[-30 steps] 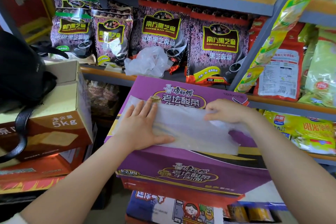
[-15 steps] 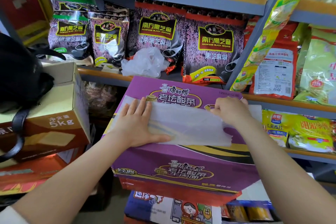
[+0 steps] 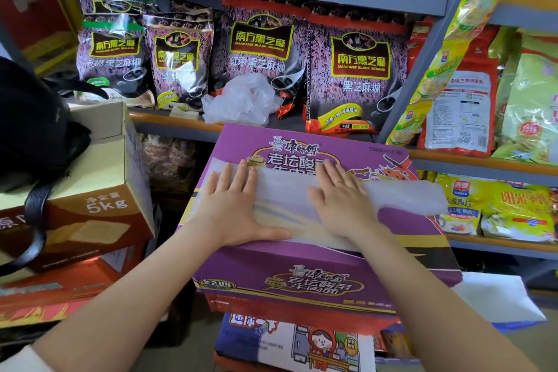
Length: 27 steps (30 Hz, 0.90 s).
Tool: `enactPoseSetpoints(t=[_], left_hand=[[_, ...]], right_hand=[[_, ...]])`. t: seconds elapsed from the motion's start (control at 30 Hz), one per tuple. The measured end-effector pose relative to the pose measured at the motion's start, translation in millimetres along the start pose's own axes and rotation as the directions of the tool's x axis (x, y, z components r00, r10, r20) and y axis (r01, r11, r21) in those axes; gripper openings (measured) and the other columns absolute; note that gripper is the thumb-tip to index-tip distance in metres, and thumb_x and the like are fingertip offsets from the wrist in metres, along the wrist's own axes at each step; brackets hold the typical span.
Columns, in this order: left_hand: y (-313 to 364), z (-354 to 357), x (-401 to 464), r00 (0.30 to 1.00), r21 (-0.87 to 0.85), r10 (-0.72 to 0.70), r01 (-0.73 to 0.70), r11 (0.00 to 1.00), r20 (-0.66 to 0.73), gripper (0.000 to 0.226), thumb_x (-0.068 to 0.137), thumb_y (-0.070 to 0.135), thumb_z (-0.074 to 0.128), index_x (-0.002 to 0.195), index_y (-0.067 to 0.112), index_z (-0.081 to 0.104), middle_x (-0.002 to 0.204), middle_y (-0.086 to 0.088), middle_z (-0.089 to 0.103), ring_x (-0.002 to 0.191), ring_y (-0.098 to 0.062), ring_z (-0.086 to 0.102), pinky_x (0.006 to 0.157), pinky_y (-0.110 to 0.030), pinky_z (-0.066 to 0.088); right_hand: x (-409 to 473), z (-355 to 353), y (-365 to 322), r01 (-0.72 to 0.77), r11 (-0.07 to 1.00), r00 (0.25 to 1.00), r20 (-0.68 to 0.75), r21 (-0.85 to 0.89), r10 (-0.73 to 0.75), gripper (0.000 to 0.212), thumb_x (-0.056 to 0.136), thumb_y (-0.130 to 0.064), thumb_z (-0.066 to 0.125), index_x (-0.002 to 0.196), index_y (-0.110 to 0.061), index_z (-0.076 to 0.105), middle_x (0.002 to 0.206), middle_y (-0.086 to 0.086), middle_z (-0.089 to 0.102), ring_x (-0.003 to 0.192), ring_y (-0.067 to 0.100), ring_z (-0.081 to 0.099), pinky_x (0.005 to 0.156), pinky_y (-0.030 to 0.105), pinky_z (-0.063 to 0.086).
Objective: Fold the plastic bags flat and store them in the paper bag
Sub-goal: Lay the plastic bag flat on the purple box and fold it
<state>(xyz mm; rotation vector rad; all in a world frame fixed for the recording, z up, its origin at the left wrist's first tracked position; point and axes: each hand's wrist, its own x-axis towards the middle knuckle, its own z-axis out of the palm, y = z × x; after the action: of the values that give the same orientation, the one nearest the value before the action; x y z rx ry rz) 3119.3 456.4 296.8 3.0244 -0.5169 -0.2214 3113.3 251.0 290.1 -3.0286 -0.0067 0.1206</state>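
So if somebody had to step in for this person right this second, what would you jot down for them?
Left hand: flat, pressing the plastic bag.
Right hand: flat, pressing the same bag.
The bag lies spread on the purple carton, its right end hanging past the carton's edge.
A crumpled plastic bag waits on the shelf behind.
Done: first bag smoothed flat.
Left: fold it, fold the crumpled one, store both. No paper bag is in view.

Two bare forearms, a trace of white sleeve

The left hand (image 3: 238, 208) and right hand (image 3: 341, 205) wear no gloves, rings or watch. Both forearms are uncovered; a white sleeve edge (image 3: 21, 359) shows only on the left arm, at 8 o'clock in the frame.
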Motion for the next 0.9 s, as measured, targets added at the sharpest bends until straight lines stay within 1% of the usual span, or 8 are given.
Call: enactPoseSetpoints(t=[0.27,0.37,0.43,0.47,0.53,0.6,0.63,0.9], left_hand=[[2,0,-1,1.0,0.017,0.01,-0.009,1.0,-0.008,0.154,0.018,0.1,-0.006,0.147,0.015,-0.011,0.156,-0.005,-0.015,0.143,-0.028,-0.011,0.116,-0.045,-0.002],[2,-2,-3,1.0,0.006,0.003,-0.003,1.0,-0.018,0.157,0.015,0.1,-0.007,0.147,0.013,-0.008,0.156,-0.005,-0.014,0.143,-0.028,-0.009,0.116,-0.045,-0.001],[2,-3,-4,1.0,-0.008,-0.001,0.001,1.0,-0.013,0.159,0.014,0.1,-0.008,0.147,0.014,-0.008,0.156,-0.005,-0.013,0.143,-0.028,-0.009,0.116,-0.044,-0.001],[2,-4,-4,1.0,-0.012,-0.001,0.001,1.0,-0.012,0.159,0.014,0.1,-0.007,0.147,0.014,-0.007,0.156,-0.005,-0.013,0.143,-0.028,-0.01,0.116,-0.044,-0.001],[4,-6,-4,1.0,-0.021,-0.006,0.006,1.0,-0.018,0.158,0.015,0.101,-0.003,0.147,0.014,-0.007,0.156,-0.005,-0.012,0.143,-0.028,-0.009,0.116,-0.044,-0.001],[5,-5,-4,0.999,-0.031,-0.012,0.011,0.999,-0.031,0.157,0.016,0.101,0.0,0.147,0.015,-0.006,0.156,-0.005,-0.011,0.143,-0.027,-0.008,0.116,-0.044,-0.001],[5,-4,-4,0.999,-0.035,-0.013,0.011,0.999,-0.04,0.158,0.014,0.101,-0.003,0.147,0.015,-0.006,0.156,-0.005,-0.01,0.143,-0.026,-0.008,0.116,-0.043,0.0],[-34,0,-11,0.997,-0.014,0.019,-0.02,1.0,-0.075,0.149,0.026,0.099,-0.007,0.148,0.013,-0.004,0.157,-0.003,-0.007,0.144,-0.015,-0.006,0.116,-0.036,0.001]], right_hand=[[-20,-6,77,-0.243,0.97,0.97,0.013,-0.007,0.243,0.067,0.096,-0.054,0.013,0.15,-0.017,-0.001,0.159,0.001,-0.006,0.147,0.017,-0.005,0.119,0.036,0.0],[-25,-15,79,-0.392,0.919,0.917,0.065,-0.045,0.394,0.072,0.094,-0.057,0.013,0.15,-0.013,0.0,0.159,0.005,-0.006,0.146,0.022,-0.007,0.118,0.042,-0.002],[-21,-27,60,-0.468,0.874,0.881,0.013,-0.126,0.474,0.069,0.096,-0.052,0.013,0.15,-0.009,0.004,0.159,0.008,-0.006,0.146,0.027,-0.01,0.117,0.047,-0.006],[-17,-32,43,-0.433,0.891,0.901,-0.067,-0.133,0.428,0.065,0.098,-0.046,0.015,0.15,-0.008,0.006,0.159,0.009,-0.007,0.146,0.028,-0.01,0.117,0.047,-0.007],[-7,-34,-2,-0.179,0.982,0.96,-0.227,-0.055,0.163,0.058,0.1,-0.036,0.021,0.149,-0.01,0.009,0.159,0.007,-0.005,0.146,0.024,-0.006,0.117,0.042,-0.003],[-1,-21,-48,0.106,0.994,0.971,-0.216,-0.007,-0.105,0.057,0.1,-0.034,0.026,0.149,-0.012,0.009,0.159,0.006,-0.002,0.147,0.021,-0.002,0.118,0.039,0.001],[1,-11,-63,0.167,0.986,0.973,-0.165,0.013,-0.163,0.058,0.099,-0.035,0.027,0.149,-0.012,0.009,0.159,0.006,-0.001,0.147,0.02,0.0,0.119,0.038,0.002],[7,5,-33,0.032,0.999,0.999,0.026,0.034,-0.033,0.058,0.098,-0.046,0.017,0.15,-0.024,0.001,0.159,-0.003,-0.006,0.146,0.016,-0.006,0.118,0.038,-0.003]])
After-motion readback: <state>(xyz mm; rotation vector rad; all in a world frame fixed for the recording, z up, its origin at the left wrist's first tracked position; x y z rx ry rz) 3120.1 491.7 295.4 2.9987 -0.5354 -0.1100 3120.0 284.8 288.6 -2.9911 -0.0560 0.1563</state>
